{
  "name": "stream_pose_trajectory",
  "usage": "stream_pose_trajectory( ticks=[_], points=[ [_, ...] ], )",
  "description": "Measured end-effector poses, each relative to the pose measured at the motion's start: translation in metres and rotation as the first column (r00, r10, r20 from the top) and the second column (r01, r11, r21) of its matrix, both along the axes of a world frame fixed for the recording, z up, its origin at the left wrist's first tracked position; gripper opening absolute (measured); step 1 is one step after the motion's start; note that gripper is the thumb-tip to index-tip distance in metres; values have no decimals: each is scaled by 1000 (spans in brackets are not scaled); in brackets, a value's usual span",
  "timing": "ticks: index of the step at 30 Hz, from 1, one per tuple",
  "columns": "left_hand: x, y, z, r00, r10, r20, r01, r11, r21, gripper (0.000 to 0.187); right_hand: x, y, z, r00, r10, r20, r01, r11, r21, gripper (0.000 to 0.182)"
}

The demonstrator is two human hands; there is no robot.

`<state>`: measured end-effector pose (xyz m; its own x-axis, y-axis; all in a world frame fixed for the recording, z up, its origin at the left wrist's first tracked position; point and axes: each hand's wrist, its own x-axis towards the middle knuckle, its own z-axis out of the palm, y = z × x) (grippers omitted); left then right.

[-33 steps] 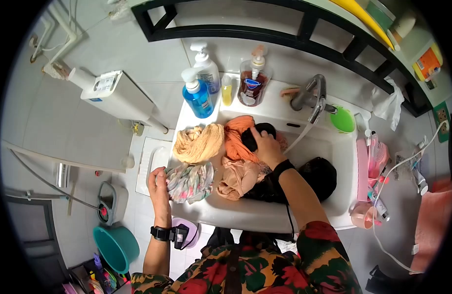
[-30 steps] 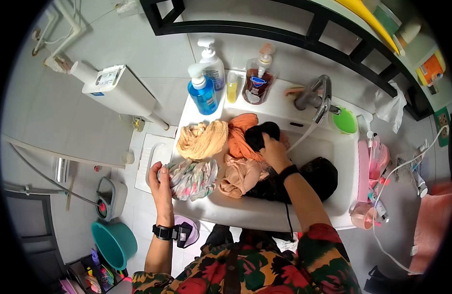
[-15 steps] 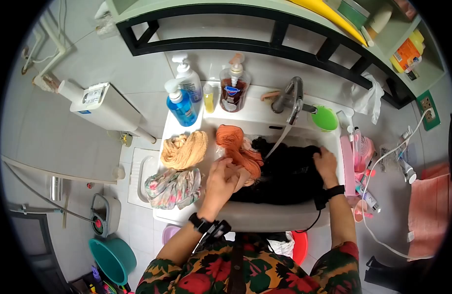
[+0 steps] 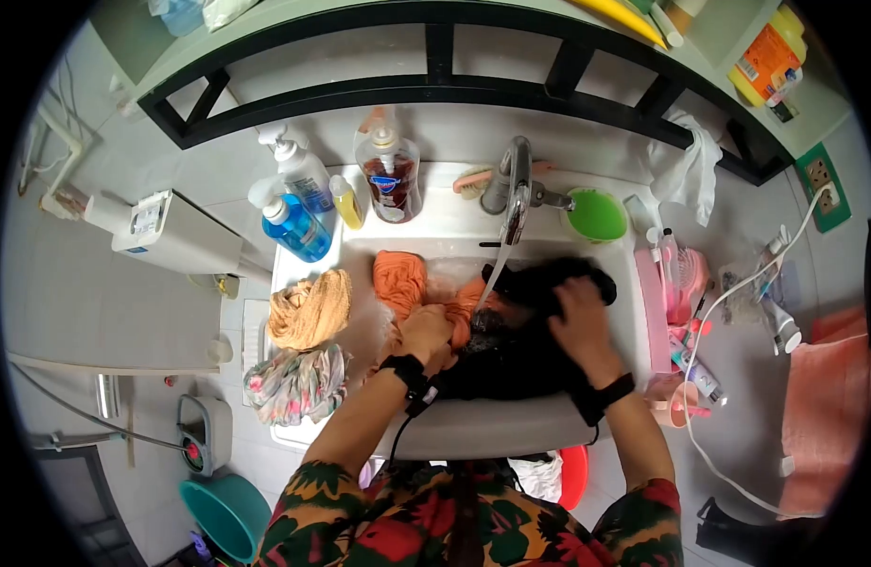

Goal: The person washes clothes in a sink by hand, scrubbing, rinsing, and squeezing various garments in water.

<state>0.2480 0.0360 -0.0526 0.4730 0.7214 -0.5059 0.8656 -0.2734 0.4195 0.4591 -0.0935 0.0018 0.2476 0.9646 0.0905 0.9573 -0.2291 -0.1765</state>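
Note:
In the head view my left hand (image 4: 427,331) is closed round a bunched orange cloth (image 4: 398,280) at the left of the white sink (image 4: 435,430). A soaked black cloth (image 4: 511,370) fills the middle and right of the basin. Over its right part lies my right hand (image 4: 581,319), fingers stretched out and slightly blurred, palm side hidden. Water runs from the faucet (image 4: 517,189) onto the place where the two cloths meet. On the left ledge sit a twisted yellow cloth (image 4: 310,310) and a floral cloth (image 4: 298,386).
Behind the basin stand a blue pump bottle (image 4: 298,230), a white pump bottle (image 4: 304,177), a small yellow bottle (image 4: 345,202) and a dark red soap bottle (image 4: 391,180). A green bowl (image 4: 596,216) sits right of the faucet. A black-framed shelf (image 4: 492,94) overhangs the back.
My right hand has moved left from the black cloth's right edge onto its top, fingers spreading. My left hand has closed on the orange cloth, which now stretches farther under the water. The view has shifted.

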Motion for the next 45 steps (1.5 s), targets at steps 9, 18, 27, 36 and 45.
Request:
stream_pose_trajectory(
  ticks=[9, 18, 27, 36, 45],
  points=[
    [11, -2, 121, 707, 305, 638, -140, 945, -297, 21, -88, 54, -30, 114, 354, -928, -44, 935, 351, 66],
    [25, -1, 102, 631, 171, 757, -130, 985, -114, 24, -22, 16, -16, 476, -96, -874, 289, 956, 53, 28],
    [-20, 14, -8, 947, -107, 304, 29, 968, 250, 64, 5, -23, -45, 863, -329, -383, 301, 944, -133, 63],
    [-12, 1, -36, 740, -590, -324, 657, 738, 157, 65, -14, 22, -68, 990, -11, -138, -48, 908, -417, 77],
    [-11, 43, -47, 849, -528, -20, 515, 820, 250, 29, 3, 49, -89, 971, -50, -236, -69, 881, -469, 40]
  ],
)
